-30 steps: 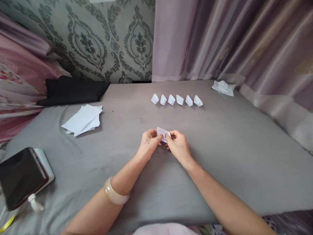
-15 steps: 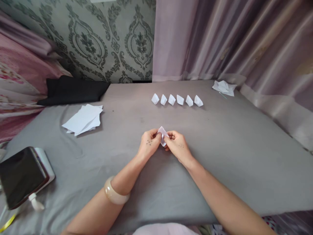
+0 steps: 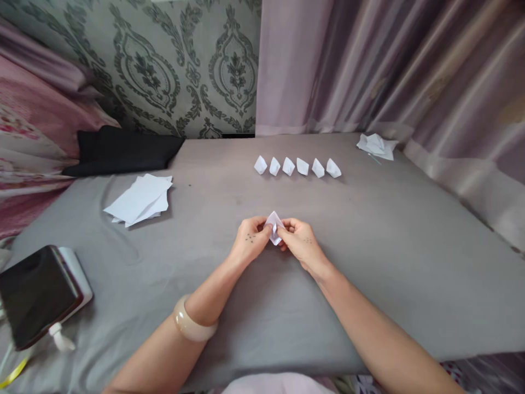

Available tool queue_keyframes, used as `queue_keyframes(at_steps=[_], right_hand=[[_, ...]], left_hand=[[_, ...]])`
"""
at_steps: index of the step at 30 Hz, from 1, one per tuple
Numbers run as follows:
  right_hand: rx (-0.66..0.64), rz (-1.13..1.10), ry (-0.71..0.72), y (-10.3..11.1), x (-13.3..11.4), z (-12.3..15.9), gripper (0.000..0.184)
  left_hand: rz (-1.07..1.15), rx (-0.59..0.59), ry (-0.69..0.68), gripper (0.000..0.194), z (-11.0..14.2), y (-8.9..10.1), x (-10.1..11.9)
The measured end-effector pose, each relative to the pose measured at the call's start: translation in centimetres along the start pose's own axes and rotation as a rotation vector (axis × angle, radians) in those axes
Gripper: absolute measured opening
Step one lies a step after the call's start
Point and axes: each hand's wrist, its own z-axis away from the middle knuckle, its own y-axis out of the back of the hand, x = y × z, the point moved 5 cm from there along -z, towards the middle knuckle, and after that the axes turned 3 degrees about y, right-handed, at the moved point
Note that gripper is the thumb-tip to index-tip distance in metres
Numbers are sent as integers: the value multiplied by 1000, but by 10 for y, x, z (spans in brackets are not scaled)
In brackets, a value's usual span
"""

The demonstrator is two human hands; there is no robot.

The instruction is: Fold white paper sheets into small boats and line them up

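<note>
Between my two hands is a small folded white paper boat [image 3: 274, 219], its pointed end facing away from me and a slit along its middle. My left hand [image 3: 253, 238] pinches its left side, thumb on top. On its right side my right hand [image 3: 298, 238] grips it the same way, with the other fingers curled underneath and partly hidden. Farther back stands a row of several similar white paper boats [image 3: 288, 167] on the grey cloth [image 3: 213, 328].
At left lies a stack of white paper sheets [image 3: 139, 201], with a folded black cloth [image 3: 127, 152] behind it. A dark-screened device [image 3: 39, 298] with a plugged cable sits near left. Paper scraps [image 3: 376, 145] lie at the far right by the curtain [image 3: 328, 65].
The folded paper has turned from a slanted flat piece to a diamond shape with its point away from me, and its middle has opened. Both hands keep hold of it.
</note>
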Motion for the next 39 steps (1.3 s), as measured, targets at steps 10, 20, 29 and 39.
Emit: queue_keyframes(at_steps=[10,20,29,39], right_hand=[[5,10,17,0,4,-2,12],[-17,78,96,3,2,-5,21],[-48,768,756,-14,-33,33,23],[-11,966,782,-28,-33,15,29]], left_hand=[[-137,31,-64,29,-1,1,-3],[-68,92,7,28,-4,7,-5],[80,219,65,24,-15,29,-14],[233,255,100,26,-22,39,-9]])
